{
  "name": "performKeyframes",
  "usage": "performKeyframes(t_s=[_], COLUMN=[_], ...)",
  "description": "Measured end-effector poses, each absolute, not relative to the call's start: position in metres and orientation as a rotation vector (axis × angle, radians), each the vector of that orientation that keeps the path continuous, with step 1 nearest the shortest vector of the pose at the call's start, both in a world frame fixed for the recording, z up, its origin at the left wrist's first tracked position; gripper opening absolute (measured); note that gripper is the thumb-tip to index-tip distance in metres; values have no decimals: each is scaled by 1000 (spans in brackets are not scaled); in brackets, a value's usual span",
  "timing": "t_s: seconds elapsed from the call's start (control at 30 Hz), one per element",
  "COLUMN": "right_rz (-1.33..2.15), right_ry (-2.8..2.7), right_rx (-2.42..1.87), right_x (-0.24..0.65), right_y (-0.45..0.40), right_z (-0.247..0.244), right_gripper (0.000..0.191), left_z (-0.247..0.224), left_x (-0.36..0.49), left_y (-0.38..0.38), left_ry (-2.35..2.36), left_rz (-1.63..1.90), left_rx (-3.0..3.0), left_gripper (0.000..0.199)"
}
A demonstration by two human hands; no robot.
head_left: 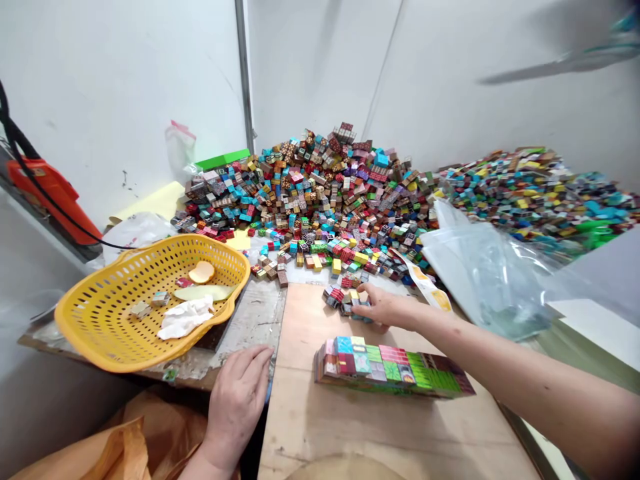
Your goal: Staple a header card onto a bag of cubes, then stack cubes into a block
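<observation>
My right hand (pixel 387 307) reaches over the board, its thumb and fingers around a few small patterned cubes (pixel 353 301) at the near edge of a pile. Which cubes the fingers press on is partly hidden. Below that hand, a neat block of patterned cubes (pixel 390 367) lies lengthwise on the wooden board (pixel 305 427), with green, pink, blue and brown faces on top. My left hand (pixel 240 390) rests at the board's left edge, fingers stretched out side by side and holding nothing.
A large heap of cubes (pixel 320 193) rises against the wall, with another heap (pixel 540 187) farther right. At left stands a yellow basket (pixel 95 333) holding peel, tissue and a few cubes. Clear plastic bags (pixel 490 273) lie right. An orange bag (pixel 145 440) sits below.
</observation>
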State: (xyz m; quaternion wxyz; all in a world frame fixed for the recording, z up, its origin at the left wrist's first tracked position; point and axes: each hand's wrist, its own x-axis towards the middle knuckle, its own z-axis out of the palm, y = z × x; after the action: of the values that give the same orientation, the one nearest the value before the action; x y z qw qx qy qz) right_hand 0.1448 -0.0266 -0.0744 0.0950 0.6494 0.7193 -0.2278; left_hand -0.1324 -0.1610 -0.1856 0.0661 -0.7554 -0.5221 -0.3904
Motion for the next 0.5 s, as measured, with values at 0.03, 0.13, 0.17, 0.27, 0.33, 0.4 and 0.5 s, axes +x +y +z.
performKeyframes(t_s=[0.03,0.13,0.17,0.27,0.33,0.4,0.5], right_rz=[-674,-583,-543,-451,-418,-393,-349], right_ry=[2129,2129,2133,2165,2199,2231,2257], right_rx=[1918,1927,1928,1887,1835,1790,1758], right_x=[146,147,146,141,140,141,144], right_y=[-26,-25,-25,-27,-28,-30,-31], right_z=[-74,-76,-76,-75,-74,-74,-76], right_gripper=[50,54,57,62,59,54,50], left_z=[-186,-187,-187,-188,-188,-187,-187], left_x=[-132,-133,-133,-134,-134,-134,-134], left_y=[-161,-161,-161,-161,-161,-161,-161], left_ry=[-1576,-1576,-1573,-1563,-1558,-1555,-1554], left_rz=[-1179,-1186,-1186,-1177,-1173,-1174,-1172], left_rx=[-2279,-2275,-2275,-2279,-2280,-2276,-2274], left_gripper=[23,23,23,24,24,24,24])
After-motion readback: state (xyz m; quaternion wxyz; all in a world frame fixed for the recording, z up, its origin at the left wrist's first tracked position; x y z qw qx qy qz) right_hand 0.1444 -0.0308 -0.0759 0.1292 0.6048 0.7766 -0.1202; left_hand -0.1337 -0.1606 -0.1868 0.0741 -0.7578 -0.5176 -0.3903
